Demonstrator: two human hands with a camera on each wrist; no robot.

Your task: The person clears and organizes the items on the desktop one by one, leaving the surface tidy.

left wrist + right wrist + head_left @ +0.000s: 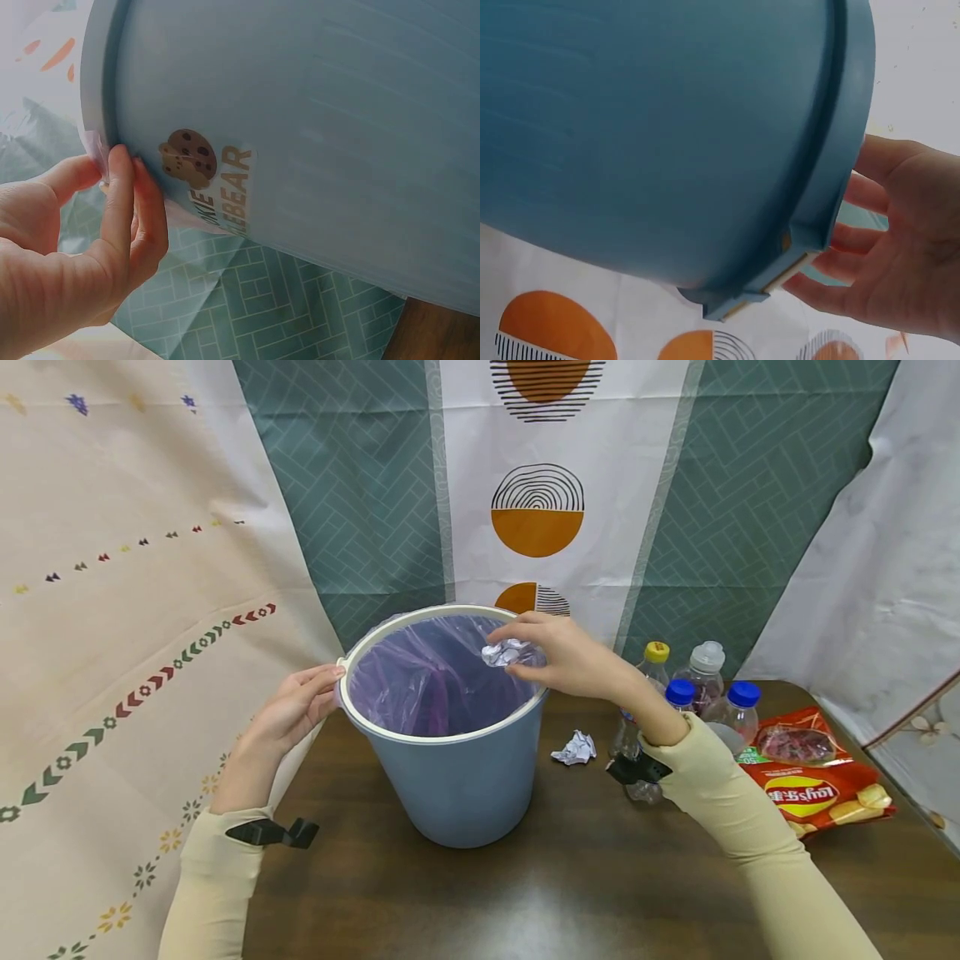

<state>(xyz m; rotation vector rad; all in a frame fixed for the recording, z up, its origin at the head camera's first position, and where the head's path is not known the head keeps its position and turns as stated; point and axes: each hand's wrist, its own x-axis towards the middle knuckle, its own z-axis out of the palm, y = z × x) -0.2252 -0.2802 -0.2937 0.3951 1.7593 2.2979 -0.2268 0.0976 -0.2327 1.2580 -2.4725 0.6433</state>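
Observation:
A blue trash can point(465, 785) with a cream rim and a thin purplish bag lining it stands on the brown table. At the can's left side, my left hand point(294, 706) pinches the rim and the bag's edge between thumb and fingers; the left wrist view shows this grip point(97, 232) closely. Over the right part of the opening, my right hand point(562, 656) holds a crumpled paper ball point(504, 652) between thumb and fingers. From the right wrist, the can's wall hides the paper and the fingertips of that hand point(907, 240).
Another crumpled paper point(575, 748) lies right of the can. Several plastic bottles, one with a yellow cap point(656, 652), stand behind my right forearm, and a red chip bag point(817, 777) lies at the far right. Patterned cloth point(375, 485) hangs behind the table.

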